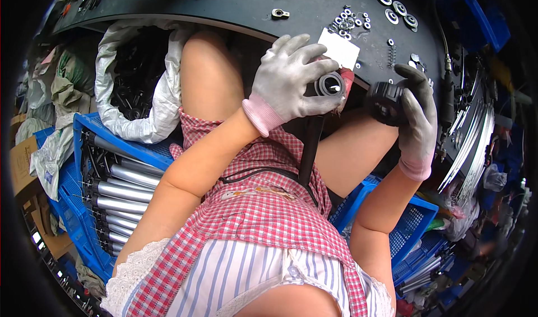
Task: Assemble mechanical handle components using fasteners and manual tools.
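My left hand (288, 79), in a grey glove with a pink cuff, has its thumb and a finger closed round the ringed end of a dark tube (311, 149). Its other fingers stretch outward. The tube runs down between my legs, its open end facing up with a small pale piece inside. To the right, my gloved right hand (417, 115) grips a thick black ring-shaped part (385, 103), held apart from the tube. A red piece (348, 81) shows just behind the tube's end, mostly hidden.
On the dark table (246, 8) lie small rings (342, 22), flanged discs (392, 8), a spring (392, 55) and a white card (339, 48). A white sack (106, 87) holds black parts. Blue crates stand either side, the left one (67, 188) with silver tubes. Thin metal strips (468, 137) hang at right.
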Tool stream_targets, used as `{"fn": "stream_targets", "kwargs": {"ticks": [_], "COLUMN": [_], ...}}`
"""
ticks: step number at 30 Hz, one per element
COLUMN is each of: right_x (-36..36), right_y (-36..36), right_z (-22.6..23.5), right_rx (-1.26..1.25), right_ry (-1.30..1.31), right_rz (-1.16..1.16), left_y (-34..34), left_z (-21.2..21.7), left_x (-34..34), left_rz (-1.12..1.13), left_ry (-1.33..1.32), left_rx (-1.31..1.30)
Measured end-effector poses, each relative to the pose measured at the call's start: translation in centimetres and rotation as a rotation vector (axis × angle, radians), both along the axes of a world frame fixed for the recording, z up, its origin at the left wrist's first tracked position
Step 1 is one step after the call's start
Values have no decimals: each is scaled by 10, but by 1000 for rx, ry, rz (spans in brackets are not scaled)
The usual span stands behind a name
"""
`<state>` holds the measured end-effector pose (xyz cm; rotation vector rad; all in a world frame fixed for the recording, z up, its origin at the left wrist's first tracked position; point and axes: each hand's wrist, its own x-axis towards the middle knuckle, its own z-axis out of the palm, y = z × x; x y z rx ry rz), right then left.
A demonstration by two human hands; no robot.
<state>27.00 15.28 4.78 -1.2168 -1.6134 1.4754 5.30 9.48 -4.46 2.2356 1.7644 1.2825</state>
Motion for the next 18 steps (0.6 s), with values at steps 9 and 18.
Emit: {"fn": "stream_targets", "kwargs": {"ticks": [9, 18], "right_x": [-7, 4], "right_y": [-14, -30], "right_z": [-41, -88], "right_rx": [377, 182], "right_ry": [402, 757], "right_rz": [-168, -339], "left_y": [6, 14], "left_z": [5, 28], "left_x": [1, 0], "left_rz": [3, -221], "left_ry": [50, -1016], "left_rx": [-42, -157]}}
